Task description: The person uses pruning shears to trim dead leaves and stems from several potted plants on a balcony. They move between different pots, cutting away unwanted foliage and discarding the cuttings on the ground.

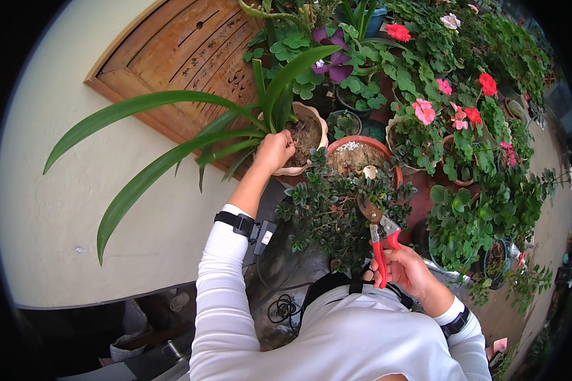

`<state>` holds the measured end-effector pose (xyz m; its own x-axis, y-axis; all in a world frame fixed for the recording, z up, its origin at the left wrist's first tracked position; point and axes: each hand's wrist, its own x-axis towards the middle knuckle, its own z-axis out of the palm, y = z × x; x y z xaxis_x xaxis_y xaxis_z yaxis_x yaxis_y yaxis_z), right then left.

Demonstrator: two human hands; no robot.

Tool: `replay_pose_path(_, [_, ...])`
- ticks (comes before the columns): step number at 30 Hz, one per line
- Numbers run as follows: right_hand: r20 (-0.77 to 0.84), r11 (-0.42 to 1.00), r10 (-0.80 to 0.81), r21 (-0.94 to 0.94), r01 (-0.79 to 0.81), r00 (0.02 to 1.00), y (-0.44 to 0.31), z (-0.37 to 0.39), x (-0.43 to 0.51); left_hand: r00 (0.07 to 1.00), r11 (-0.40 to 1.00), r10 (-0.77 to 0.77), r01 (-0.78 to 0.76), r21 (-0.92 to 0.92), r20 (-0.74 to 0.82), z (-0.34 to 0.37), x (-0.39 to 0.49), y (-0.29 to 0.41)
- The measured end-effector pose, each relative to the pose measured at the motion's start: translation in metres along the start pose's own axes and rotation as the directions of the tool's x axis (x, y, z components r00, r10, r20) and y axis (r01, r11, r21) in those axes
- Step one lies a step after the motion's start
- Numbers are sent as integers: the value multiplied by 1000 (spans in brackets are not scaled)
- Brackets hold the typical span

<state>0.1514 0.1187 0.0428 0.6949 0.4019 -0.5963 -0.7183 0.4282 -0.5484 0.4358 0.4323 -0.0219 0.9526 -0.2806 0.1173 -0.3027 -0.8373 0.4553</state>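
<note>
My left hand [275, 150] is at the base of a strap-leaved plant [279, 107], its fingers curled low against the stem and soil. What lies between those fingertips is hidden. A cream scalloped pot [320, 138] holds this plant, whose long green leaves arch far out to the left. My right hand [407, 269] holds bypass pruning shears [379, 257] by their red handles. The blades are spread and point up and away from me, over a small-leaved shrub [331, 209]. Behind that shrub stands a terracotta-coloured pot [394, 159] with an eggshell [370, 172] on its soil.
A carved wooden panel [181, 66] leans behind the strap-leaved plant, beside a pale wall [100, 200]. Potted geraniums with pink and red flowers [424, 112] crowd the right side. Purple-leaved oxalis [338, 66] grows at the back. A black cable [283, 307] lies coiled near my body.
</note>
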Motion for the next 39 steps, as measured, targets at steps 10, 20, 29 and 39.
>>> replay_pose_path(10, [18, 1000, 15, -9, -15, 1000, 0, -1, 3, 968, 908, -216, 151, -392, -126, 8, -22, 11])
replay_pose_path(20, [23, 999, 29, -22, -28, 999, -2, -1, 7, 890, 282, -451, 76, -956, -62, -2, -68, 24])
replay_pose_path(29, [121, 996, 69, -58, -63, 990, 5, -13, -2, 803, -303, -594, -263, -916, -34, -49, -139, 15])
replay_pose_path(39, [157, 997, -39, -67, 50, 987, 23, -33, -73, 981, -634, -175, -179, -752, -86, -56, -154, 111])
